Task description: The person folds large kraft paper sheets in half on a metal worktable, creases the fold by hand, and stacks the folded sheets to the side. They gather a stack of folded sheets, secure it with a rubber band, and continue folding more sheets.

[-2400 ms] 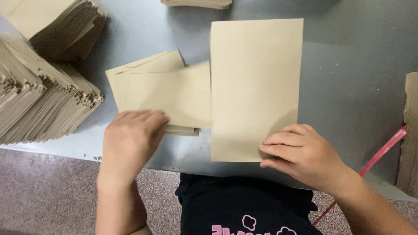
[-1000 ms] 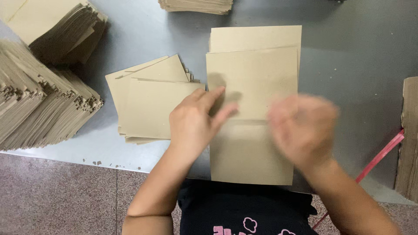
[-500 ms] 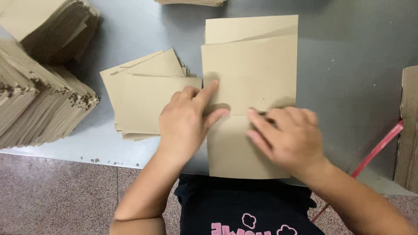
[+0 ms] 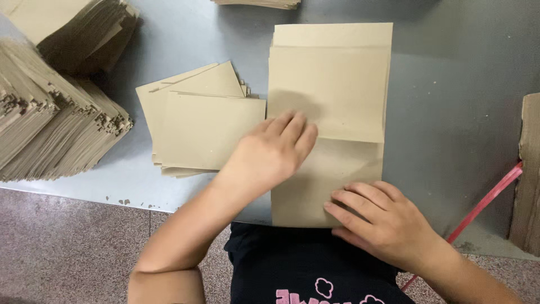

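A person looks down at a grey tabletop point(image 4: 450, 112) from above. Directly in front of them, at the near edge of the tabletop, lies a tall brown paper sheet point(image 4: 329, 101), with its upper part folded down so that a crease edge runs across its middle. The sheet's near end reaches the tabletop's near edge.

The left hand point(image 4: 270, 152) lies flat and open on the left side of the sheet, fingers stretched out and pressing just below the fold edge. It grips nothing. The right hand point(image 4: 377, 217) rests on the sheet's near right corner, fingers spread and slightly curled, pressing the paper down without closing around it.

Just left of the sheet, touching its edge, sits a small pile of folded brown papers point(image 4: 197, 124), fanned a little. Further left, at the tabletop's left edge, stand tall stacks of brown paper point(image 4: 50, 112). Another stack point(image 4: 259, 3) peeks in at the far edge. At the right edge are a cardboard piece point(image 4: 529, 174) and a red strap point(image 4: 484, 202). The person wears a black shirt point(image 4: 304, 264).
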Tool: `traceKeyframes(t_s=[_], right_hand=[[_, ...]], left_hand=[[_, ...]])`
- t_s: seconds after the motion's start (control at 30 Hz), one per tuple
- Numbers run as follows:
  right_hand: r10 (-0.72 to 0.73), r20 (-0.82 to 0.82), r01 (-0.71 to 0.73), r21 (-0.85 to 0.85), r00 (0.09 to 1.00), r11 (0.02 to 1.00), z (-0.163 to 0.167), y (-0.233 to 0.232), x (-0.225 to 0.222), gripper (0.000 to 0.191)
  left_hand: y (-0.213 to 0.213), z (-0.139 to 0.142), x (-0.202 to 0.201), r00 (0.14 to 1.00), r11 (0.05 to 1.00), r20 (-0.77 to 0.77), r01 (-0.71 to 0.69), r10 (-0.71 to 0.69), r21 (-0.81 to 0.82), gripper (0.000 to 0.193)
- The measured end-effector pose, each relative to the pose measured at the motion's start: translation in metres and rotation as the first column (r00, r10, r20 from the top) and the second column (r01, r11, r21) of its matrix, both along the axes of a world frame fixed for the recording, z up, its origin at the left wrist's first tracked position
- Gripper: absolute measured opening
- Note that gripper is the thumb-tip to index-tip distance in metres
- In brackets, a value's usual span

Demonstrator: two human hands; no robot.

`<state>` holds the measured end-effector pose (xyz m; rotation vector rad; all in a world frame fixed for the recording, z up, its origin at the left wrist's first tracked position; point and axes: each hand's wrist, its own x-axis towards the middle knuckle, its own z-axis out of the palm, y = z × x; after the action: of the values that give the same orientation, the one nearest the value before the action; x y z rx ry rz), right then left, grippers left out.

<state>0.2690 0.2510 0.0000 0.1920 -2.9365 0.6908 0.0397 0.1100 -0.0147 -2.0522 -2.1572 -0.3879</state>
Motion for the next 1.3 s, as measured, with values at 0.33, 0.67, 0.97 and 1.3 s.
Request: traceKeyframes(t_s=[0.33, 0.67, 0.97, 1.3], right_hand=[[0.051, -0.055, -0.045, 0.109, 0.997, 0.993, -0.004, 0.0, 0.005, 0.041], [-0.123, -0.106, 0.146, 0.25, 0.987, 0.957, -0.005, -0.003, -0.009, 0.029], [-0.062, -0.071, 0.07, 0.124, 0.996, 0.99, 0.002, 0.007, -0.021, 0.044], [-0.105, 0.03, 0.106, -0.04, 0.994, 0.994, 0.01, 0.017, -0.024, 0.037]], left_hand=[[-0.105, 0.031, -0.026, 0.837, 0.757, 0.09, -0.436, 0.54, -0.486, 0.018], [-0.058, 0.023, 0.033, 0.919, 0.974, 0.329, 0.184, -0.218, 0.134, 0.038], [-0.053, 0.007, 0.036, 0.938, 0.973, 0.277, 0.171, -0.208, 0.152, 0.032], [-0.051, 0.012, 0.032, 0.901, 0.972, 0.371, 0.181, -0.224, 0.148, 0.028]])
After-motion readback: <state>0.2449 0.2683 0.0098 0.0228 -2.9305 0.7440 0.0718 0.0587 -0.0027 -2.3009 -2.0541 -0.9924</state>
